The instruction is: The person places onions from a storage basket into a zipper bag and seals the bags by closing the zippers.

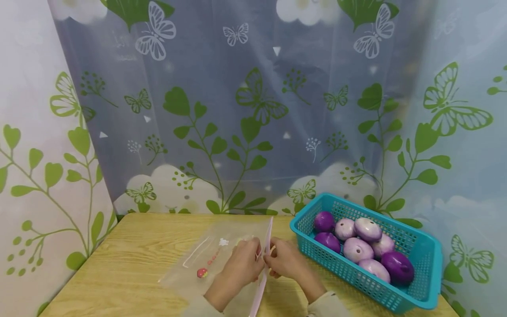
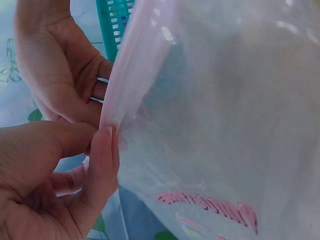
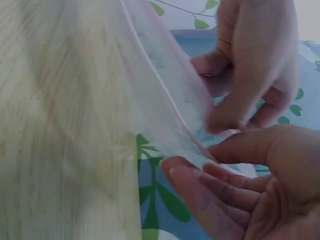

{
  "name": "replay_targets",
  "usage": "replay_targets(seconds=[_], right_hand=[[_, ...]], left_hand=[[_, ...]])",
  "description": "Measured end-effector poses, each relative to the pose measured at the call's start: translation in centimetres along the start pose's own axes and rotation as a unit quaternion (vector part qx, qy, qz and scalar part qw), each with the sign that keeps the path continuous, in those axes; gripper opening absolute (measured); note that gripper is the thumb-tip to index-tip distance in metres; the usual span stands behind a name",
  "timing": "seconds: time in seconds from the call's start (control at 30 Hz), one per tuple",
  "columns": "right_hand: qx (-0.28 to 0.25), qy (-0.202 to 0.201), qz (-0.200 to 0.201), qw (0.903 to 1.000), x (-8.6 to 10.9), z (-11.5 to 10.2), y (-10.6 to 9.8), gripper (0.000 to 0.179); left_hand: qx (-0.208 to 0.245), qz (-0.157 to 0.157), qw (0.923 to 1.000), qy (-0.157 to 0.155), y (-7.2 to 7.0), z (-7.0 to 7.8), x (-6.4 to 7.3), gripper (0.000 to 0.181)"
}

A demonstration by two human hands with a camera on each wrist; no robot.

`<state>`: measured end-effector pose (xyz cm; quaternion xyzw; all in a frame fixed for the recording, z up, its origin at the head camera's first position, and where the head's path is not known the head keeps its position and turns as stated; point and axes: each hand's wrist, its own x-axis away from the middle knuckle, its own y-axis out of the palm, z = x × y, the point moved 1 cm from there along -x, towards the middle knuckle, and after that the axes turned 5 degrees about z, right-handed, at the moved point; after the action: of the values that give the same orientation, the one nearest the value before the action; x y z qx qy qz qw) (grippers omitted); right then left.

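Note:
A clear plastic zip bag with a pink zip edge lies toward the left on the table, its mouth edge raised between the hands. My left hand pinches this edge between thumb and fingers, and in the left wrist view the edge passes between the fingertips. From the other side my right hand pinches the edge too, thumb against fingers in the right wrist view. Both hands are close together along the zip. Pink lettering and a small strawberry print show on the bag.
On the right of the wooden table stands a turquoise plastic basket holding several round purple and pale lilac onions. A curtain with butterflies and leaves hangs behind the table and at both sides.

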<state>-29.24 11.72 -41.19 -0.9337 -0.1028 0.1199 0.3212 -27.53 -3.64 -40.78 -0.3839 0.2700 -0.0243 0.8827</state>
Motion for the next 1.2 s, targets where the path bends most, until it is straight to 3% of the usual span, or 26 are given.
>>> replay_targets(seconds=[0.13, 0.2, 0.63, 0.9, 1.03, 1.2], right_hand=[[-0.027, 0.005, 0.003, 0.9996, 0.0, 0.1, 0.2, 0.008], [-0.032, 0.004, 0.007, 0.9995, -0.1, 0.2, 0.3, 0.007], [-0.021, 0.005, 0.039, 0.999, -0.1, 0.5, 0.8, 0.008], [-0.01, 0.008, 0.031, 0.9994, -0.1, 0.6, 1.2, 0.012], [0.004, 0.0, 0.026, 0.9997, -0.1, 0.8, 1.2, 0.02], [0.024, -0.004, 0.02, 0.9995, 0.0, 1.2, 1.3, 0.021]], left_hand=[[-0.07, 0.055, 0.9958, 0.021, 0.0, 0.4, -0.2, 0.021], [-0.089, 0.065, 0.9937, 0.02, 0.1, 0.5, -0.2, 0.022], [-0.158, 0.085, 0.9833, 0.029, -0.2, 2.2, -0.2, 0.028], [-0.197, 0.096, 0.9752, 0.035, -0.4, 2.9, -0.3, 0.026], [-0.22, 0.101, 0.9692, 0.045, -0.7, 3.1, -0.4, 0.03], [-0.278, 0.118, 0.9506, 0.074, -1.3, 3.9, -0.3, 0.027]])
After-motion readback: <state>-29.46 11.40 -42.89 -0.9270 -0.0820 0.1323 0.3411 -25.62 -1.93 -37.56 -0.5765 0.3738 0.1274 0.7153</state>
